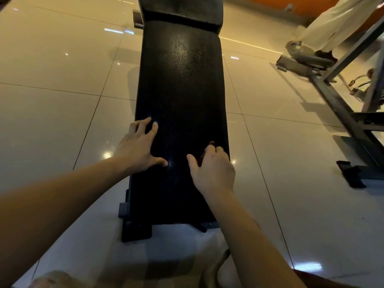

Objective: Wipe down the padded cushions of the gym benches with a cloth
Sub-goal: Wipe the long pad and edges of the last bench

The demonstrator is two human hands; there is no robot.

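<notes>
Cushion [180, 80] under L hand [137, 146], R hand [214, 169]

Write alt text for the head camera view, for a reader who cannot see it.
Two bare hands rest on a black padded bench cushion: the left hand spreads its fingers on the pad, and the right hand curls around a small reddish item, mostly hidden. Glossy beige floor tiles surround the bench; another person's legs stand at upper right by a grey metal frame.

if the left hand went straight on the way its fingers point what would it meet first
The way looks free: the left hand points up the bare black cushion. First it would probably reach the gap before the far cushion.
</notes>
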